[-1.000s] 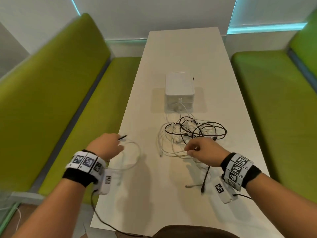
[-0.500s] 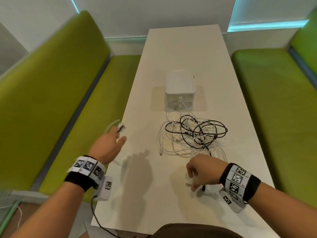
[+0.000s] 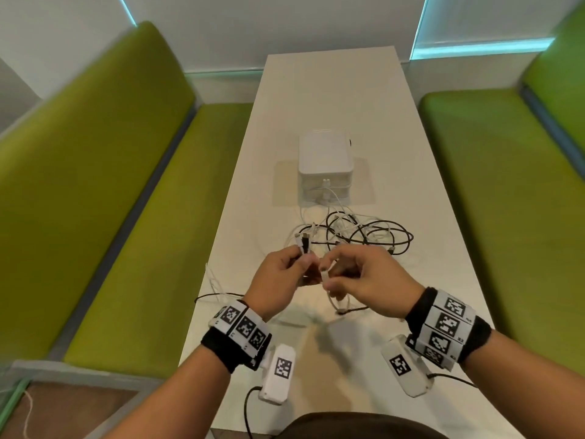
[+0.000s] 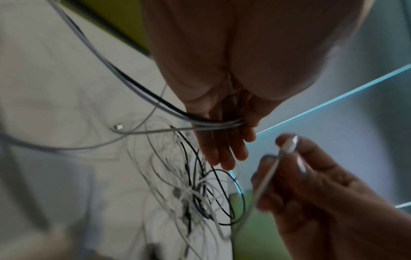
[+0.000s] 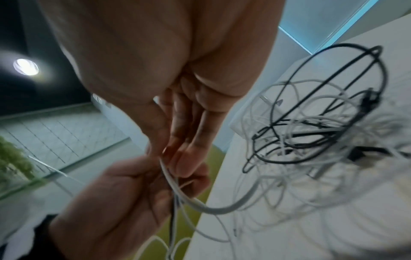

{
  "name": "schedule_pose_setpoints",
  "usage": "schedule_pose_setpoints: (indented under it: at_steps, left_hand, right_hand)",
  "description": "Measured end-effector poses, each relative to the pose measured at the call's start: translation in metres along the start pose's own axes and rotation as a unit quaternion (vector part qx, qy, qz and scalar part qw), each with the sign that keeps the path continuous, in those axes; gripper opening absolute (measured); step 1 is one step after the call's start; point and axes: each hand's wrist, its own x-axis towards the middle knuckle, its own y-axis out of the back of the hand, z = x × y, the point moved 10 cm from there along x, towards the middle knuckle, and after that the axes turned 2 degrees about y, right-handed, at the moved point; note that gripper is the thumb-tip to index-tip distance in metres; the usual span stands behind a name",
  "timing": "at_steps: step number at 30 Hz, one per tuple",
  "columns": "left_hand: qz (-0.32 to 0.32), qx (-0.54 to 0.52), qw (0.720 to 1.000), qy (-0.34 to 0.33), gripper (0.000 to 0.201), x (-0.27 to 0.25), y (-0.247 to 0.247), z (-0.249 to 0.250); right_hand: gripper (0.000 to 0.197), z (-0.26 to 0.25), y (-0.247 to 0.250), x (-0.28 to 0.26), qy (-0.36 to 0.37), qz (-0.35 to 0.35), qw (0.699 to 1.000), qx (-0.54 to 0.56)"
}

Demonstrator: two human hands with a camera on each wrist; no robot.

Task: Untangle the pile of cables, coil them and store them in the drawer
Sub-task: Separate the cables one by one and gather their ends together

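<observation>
A tangled pile of black and white cables (image 3: 357, 232) lies on the white table (image 3: 332, 96), in front of a small white drawer box (image 3: 326, 163). Both hands meet just above the table, at the pile's near side. My left hand (image 3: 300, 264) grips a bundle of cable strands, with a white and a black plug (image 3: 303, 243) sticking up out of it. In the left wrist view the strands (image 4: 213, 123) cross its curled fingers. My right hand (image 3: 329, 275) pinches a white cable's plug (image 4: 289, 144). Below it, the white cable (image 5: 177, 190) curves back toward the pile (image 5: 311, 137).
Green benches (image 3: 95, 185) run along both sides of the narrow table. A black cable and thin white loops (image 3: 215, 293) trail over the table's left edge. Wires from the wrist cameras (image 3: 250, 410) hang at the near edge. The drawer box looks closed, with white cable ends at its front.
My left hand came in from the table's left edge with its cable. My right hand rose from the near table with a cable end. The two hands now meet at the middle.
</observation>
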Motion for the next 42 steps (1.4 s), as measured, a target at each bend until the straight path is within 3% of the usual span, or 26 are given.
schedule_pose_setpoints:
  at_steps: [3,6,9,13,17,23,28,31,33,34,36,39,42]
  left_hand:
    - [-0.011,-0.061,0.998,0.02,0.038,0.002,-0.013,-0.004]
    - [-0.029,-0.134,0.99,0.042,0.027,0.001,-0.022,-0.009]
    - [-0.059,-0.17,0.982,0.051,0.024,-0.003,-0.03,-0.009]
    - [-0.073,-0.163,0.983,0.054,0.025,-0.005,-0.031,-0.01]
    - [-0.1,-0.133,0.985,0.049,0.026,-0.006,-0.03,-0.006]
    - [-0.133,-0.124,0.981,0.073,0.026,-0.006,-0.036,-0.009]
    - [-0.152,-0.144,0.975,0.071,0.027,-0.01,-0.042,-0.005]
    - [-0.103,-0.193,0.976,0.017,0.024,0.001,-0.03,0.009]
    - [-0.048,-0.216,0.975,-0.011,0.024,0.008,-0.013,0.015]
    - [-0.03,-0.205,0.978,-0.025,0.023,0.01,-0.006,0.017]
    - [-0.006,-0.142,0.989,-0.037,0.024,0.011,0.002,0.018]
    - [0.015,0.004,0.997,-0.074,0.014,0.004,0.009,0.031]
    - [0.034,0.252,0.96,-0.118,0.012,0.001,0.015,0.051]
  right_hand:
    - [0.012,-0.011,0.012,0.006,0.01,0.056,0.997,0.06]
    - [0.012,-0.008,0.029,0.008,0.014,0.123,0.99,0.072]
    - [0.015,-0.004,0.034,0.01,0.024,0.147,0.987,0.057]
    - [0.02,0.004,0.031,0.013,0.028,0.157,0.985,0.06]
    - [0.023,0.007,0.041,0.012,0.022,0.197,0.98,-0.01]
    - [0.032,-0.006,0.021,0.015,0.049,0.091,0.995,-0.011]
    - [0.031,-0.01,0.026,0.017,0.05,0.106,0.993,-0.017]
    - [0.047,-0.005,0.014,0.017,0.046,0.087,0.992,0.083]
    - [0.043,0.007,-0.004,0.017,0.012,0.028,0.986,0.166]
    - [0.039,0.012,-0.011,0.015,0.006,-0.001,0.988,0.157]
    - [0.032,0.02,-0.021,0.013,0.02,-0.046,0.999,0.0]
    - [0.01,0.027,-0.029,0.016,0.046,-0.098,0.947,-0.303]
    - [0.038,0.036,-0.007,0.023,0.019,-0.049,0.913,-0.405]
